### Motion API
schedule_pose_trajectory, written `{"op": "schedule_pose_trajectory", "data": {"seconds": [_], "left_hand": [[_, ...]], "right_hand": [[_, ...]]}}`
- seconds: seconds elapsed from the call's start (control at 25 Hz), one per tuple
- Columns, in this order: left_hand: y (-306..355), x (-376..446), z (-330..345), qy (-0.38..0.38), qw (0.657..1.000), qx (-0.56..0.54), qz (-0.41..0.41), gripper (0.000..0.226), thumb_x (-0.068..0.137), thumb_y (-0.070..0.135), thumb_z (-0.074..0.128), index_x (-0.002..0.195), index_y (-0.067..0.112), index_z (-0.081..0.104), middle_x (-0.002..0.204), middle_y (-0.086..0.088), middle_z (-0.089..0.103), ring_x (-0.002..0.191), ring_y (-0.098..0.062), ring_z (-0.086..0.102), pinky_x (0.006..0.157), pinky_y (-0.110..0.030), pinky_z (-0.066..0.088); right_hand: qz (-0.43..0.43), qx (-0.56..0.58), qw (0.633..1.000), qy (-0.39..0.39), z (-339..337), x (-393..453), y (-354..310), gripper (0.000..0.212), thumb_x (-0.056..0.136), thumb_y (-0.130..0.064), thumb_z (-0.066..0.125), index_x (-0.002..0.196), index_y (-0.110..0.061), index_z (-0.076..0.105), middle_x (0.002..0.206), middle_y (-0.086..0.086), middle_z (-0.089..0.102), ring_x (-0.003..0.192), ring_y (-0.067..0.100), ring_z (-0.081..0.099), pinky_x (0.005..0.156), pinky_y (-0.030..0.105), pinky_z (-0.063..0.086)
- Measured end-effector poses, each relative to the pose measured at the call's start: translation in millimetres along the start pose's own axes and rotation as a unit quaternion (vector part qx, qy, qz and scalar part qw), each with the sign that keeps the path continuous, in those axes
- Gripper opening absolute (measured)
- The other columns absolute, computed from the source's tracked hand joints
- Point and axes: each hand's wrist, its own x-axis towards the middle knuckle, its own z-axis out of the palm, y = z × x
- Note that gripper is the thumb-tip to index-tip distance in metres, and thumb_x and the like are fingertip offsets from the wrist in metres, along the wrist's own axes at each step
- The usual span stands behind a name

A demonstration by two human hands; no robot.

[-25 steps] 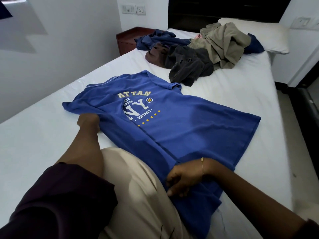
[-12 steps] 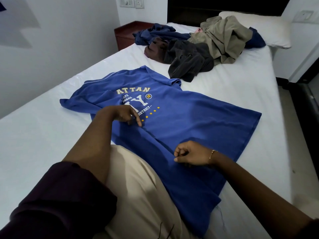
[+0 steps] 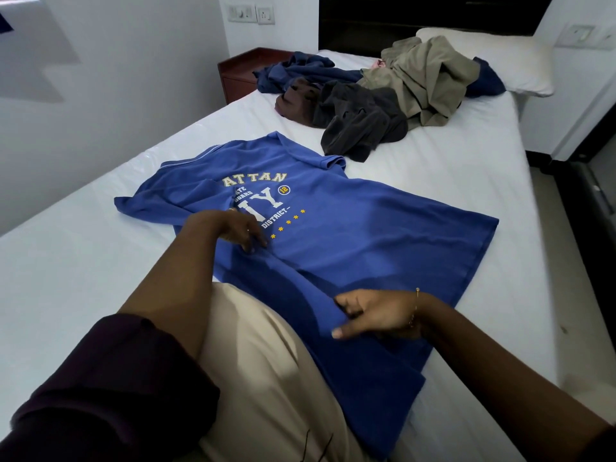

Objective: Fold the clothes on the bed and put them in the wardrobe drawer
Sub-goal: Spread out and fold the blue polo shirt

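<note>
Left hand (image 3: 240, 228) slid onto blue printed polo shirt (image 3: 366, 241), fingers flat; right hand (image 3: 373, 315) pinches near fold. First fold underway; crumpled clothes pile (image 3: 376, 95) at white bed (image 3: 466, 175) head untouched.

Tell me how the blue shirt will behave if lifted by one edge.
The blue shirt is probably floppy: it already creases under the right hand. It looks thin, so likely light. Lifted, it would likely sag and lose its fold.
</note>
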Motion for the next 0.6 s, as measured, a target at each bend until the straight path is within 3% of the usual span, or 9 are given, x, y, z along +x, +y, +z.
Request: {"op": "schedule_pose_trajectory", "data": {"seconds": [0.08,0.24,0.32,0.4,0.48,0.6], "left_hand": [[-5,-1,-2,0.054,0.999,0.008,-0.001,0.027,0.087,0.004,0.06,0.113,0.008,0.066,0.114,-0.007,0.063,0.111,-0.023,0.055,0.078,-0.02,0.039],[-15,4,-6,0.206,0.977,-0.049,0.0,0.019,0.092,0.008,0.053,0.109,0.004,0.063,0.113,-0.013,0.061,0.097,-0.027,0.054,0.086,-0.029,0.041],[-15,8,-4,0.211,0.977,-0.031,-0.006,0.02,0.094,0.01,0.052,0.11,0.004,0.061,0.116,-0.015,0.059,0.095,-0.026,0.052,0.087,-0.031,0.04],[-14,16,-1,0.193,0.981,0.004,-0.006,0.022,0.094,0.012,0.052,0.113,0.005,0.06,0.122,-0.015,0.057,0.11,-0.03,0.05,0.092,-0.033,0.038],[-13,20,0,0.196,0.98,0.029,-0.004,0.023,0.093,0.014,0.054,0.113,0.006,0.061,0.123,-0.015,0.056,0.115,-0.031,0.048,0.093,-0.034,0.038],[-12,20,0,0.22,0.975,0.001,0.003,0.022,0.09,0.015,0.058,0.111,0.007,0.062,0.119,-0.015,0.056,0.11,-0.03,0.051,0.09,-0.033,0.04]], "right_hand": [[0.007,-0.081,0.996,-0.026,-2,-7,3,0.019,0.087,-0.003,0.06,0.106,-0.007,0.061,0.099,0.002,0.067,0.084,0.01,0.065,0.081,0.029,0.055],[-0.004,-0.018,0.999,0.04,-35,-20,-1,0.021,0.085,-0.007,0.064,0.106,-0.01,0.064,0.103,-0.001,0.071,0.092,0.01,0.067,0.081,0.024,0.054],[0.043,-0.105,0.99,0.079,-53,-15,1,0.029,0.083,-0.017,0.068,0.111,-0.009,0.063,0.112,0.004,0.068,0.102,0.019,0.065,0.089,0.032,0.053],[0.105,-0.265,0.951,0.116,-62,-6,3,0.033,0.082,-0.026,0.071,0.107,-0.009,0.06,0.114,0.005,0.063,0.107,0.025,0.06,0.093,0.038,0.05],[0.133,-0.36,0.91,0.158,-64,2,0,0.032,0.08,-0.031,0.072,0.101,-0.014,0.054,0.107,0.004,0.056,0.103,0.025,0.056,0.089,0.033,0.048],[0.09,-0.429,0.856,0.275,-59,17,-11,0.051,0.079,-0.035,0.072,0.119,-0.013,0.049,0.114,0.006,0.051,0.113,0.028,0.049,0.095,0.03,0.04]]}}
